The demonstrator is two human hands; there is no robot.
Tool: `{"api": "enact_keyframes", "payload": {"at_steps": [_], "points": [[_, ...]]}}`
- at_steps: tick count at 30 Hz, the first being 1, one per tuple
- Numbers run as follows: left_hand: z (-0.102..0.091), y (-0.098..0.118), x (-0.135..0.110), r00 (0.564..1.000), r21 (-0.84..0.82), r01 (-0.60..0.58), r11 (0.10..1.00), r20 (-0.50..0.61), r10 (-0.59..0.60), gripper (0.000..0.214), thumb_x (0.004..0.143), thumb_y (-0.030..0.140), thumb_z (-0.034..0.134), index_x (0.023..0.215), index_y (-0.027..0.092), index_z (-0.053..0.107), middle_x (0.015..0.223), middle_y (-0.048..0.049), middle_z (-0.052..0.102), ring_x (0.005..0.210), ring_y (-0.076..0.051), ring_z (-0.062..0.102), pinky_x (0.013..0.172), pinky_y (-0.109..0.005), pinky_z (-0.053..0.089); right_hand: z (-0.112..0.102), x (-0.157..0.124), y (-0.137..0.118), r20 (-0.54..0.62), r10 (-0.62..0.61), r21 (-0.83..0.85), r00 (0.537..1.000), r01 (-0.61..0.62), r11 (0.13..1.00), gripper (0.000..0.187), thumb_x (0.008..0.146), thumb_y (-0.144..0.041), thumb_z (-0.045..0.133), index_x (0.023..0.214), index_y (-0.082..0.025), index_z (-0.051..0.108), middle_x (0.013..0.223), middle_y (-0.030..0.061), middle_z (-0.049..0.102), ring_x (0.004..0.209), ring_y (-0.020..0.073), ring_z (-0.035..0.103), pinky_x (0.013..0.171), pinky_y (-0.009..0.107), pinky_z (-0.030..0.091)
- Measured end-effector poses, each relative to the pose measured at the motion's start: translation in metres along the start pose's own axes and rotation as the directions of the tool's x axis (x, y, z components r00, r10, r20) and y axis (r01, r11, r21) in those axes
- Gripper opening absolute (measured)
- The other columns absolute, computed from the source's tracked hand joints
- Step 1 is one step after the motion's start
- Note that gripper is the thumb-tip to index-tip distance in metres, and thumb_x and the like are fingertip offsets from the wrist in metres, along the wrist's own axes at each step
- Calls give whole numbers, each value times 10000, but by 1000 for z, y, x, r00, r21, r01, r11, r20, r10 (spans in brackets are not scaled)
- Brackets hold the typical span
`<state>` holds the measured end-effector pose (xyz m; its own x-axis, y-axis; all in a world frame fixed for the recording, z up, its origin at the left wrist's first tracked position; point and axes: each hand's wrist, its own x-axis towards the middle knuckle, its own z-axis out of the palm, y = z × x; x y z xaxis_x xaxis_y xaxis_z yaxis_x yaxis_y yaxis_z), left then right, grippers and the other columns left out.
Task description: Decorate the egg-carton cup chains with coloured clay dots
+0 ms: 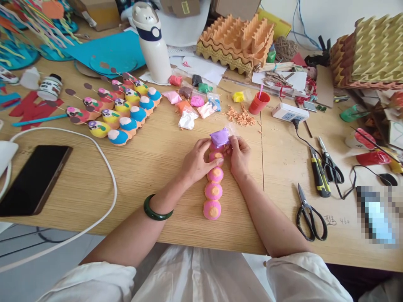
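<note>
In the head view, a small clear bag of purple modelling clay is up between my two hands. My left hand is closed on the bag's left side, its thumb reaching over the strip below. The fingers of my right hand pinch the bag's clear plastic on the right. Under the hands lies a strip of egg-carton cups, covered in pink with an orange patch on each bump. Its far end is partly hidden by the bag and my fingers.
Beyond my hands are bags of coloured clay, orange shreds and a red cup. Decorated egg-carton pieces and a white bottle stand left. Scissors, a utility knife and a power strip lie right.
</note>
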<state>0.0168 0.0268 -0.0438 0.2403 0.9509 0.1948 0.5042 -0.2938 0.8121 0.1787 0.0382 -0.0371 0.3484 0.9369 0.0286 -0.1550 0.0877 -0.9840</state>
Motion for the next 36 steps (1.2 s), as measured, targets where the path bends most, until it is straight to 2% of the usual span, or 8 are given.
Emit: {"api": "enact_keyframes", "payload": {"at_steps": [6, 10, 16, 20, 23, 29, 32, 36], "points": [[0, 0, 0, 995, -160, -37, 986, -99, 22, 660, 842, 458, 912, 1412, 181, 726, 1447, -165, 696, 742, -131, 643, 704, -296, 610, -1, -2, -5, -28, 10, 39, 1000, -9, 999, 521, 813, -683, 835, 677, -243, 592, 564, -68, 567, 503, 98, 485, 516, 257, 423], [-6, 9, 2, 980, -360, -97, 928, -198, 25, 518, 902, 538, 847, 1289, 201, 780, 1325, -119, 751, 643, -76, 566, 637, -246, 563, 2, -17, -11, -32, -115, 36, 993, 116, 993, 480, 863, -645, 812, 692, -253, 595, 580, -64, 547, 515, 112, 494, 536, 279, 442], [-8, 16, 3, 987, -655, 84, 751, -50, -154, 561, 888, 679, 812, 1133, 176, 773, 880, -45, 763, 562, -109, 581, 473, -236, 493, 0, -28, -8, 139, -327, -119, 935, 344, 931, 316, 969, -541, 766, 827, -261, 741, 785, -13, 692, 682, 145, 595, 676, 316, 488], [-10, 22, 2, 991, -656, 63, 752, -50, -127, 531, 864, 643, 838, 1101, 172, 774, 957, -59, 805, 662, -125, 641, 587, -244, 554, -2, -23, -7, 83, -331, -159, 940, 340, 927, 330, 963, -546, 769, 808, -258, 732, 748, -16, 673, 700, 157, 579, 694, 322, 479], [-14, 26, 0, 996, -572, -5, 820, -77, -48, 422, 908, 602, 795, 963, 185, 762, 901, -44, 807, 783, -160, 704, 739, -261, 591, -1, -25, -9, 129, -318, -191, 939, 338, 921, 401, 970, -588, 747, 746, -260, 696, 724, -9, 650, 692, 170, 554, 701, 341, 476], [-17, 29, -3, 987, -425, -81, 902, -159, 13, 390, 1032, 546, 644, 875, 202, 740, 836, -33, 797, 756, -160, 688, 721, -268, 536, 2, -33, -14, 207, -418, -215, 885, 458, 863, 406, 996, -534, 733, 699, -262, 682, 702, -6, 641, 663, 165, 520, 700, 352, 458], [-12, 27, -3, 979, -452, -70, 889, -202, -25, 449, 1060, 605, 600, 885, 211, 728, 834, -31, 790, 755, -166, 684, 708, -276, 531, 3, -29, -18, 156, -320, -192, 935, 346, 918, 380, 938, -584, 789, 753, -258, 725, 690, -17, 655, 615, 145, 519, 641, 328, 465], [-2, 19, -2, 952, -453, -35, 891, -286, -108, 361, 1074, 540, 593, 1087, 220, 758, 1079, -73, 838, 951, -208, 759, 798, -305, 584, -2, -11, -25, -27, -151, -70, 988, 149, 986, 438, 855, -621, 846, 726, -240, 672, 612, -51, 589, 530, 104, 456, 495, 262, 401]]}}
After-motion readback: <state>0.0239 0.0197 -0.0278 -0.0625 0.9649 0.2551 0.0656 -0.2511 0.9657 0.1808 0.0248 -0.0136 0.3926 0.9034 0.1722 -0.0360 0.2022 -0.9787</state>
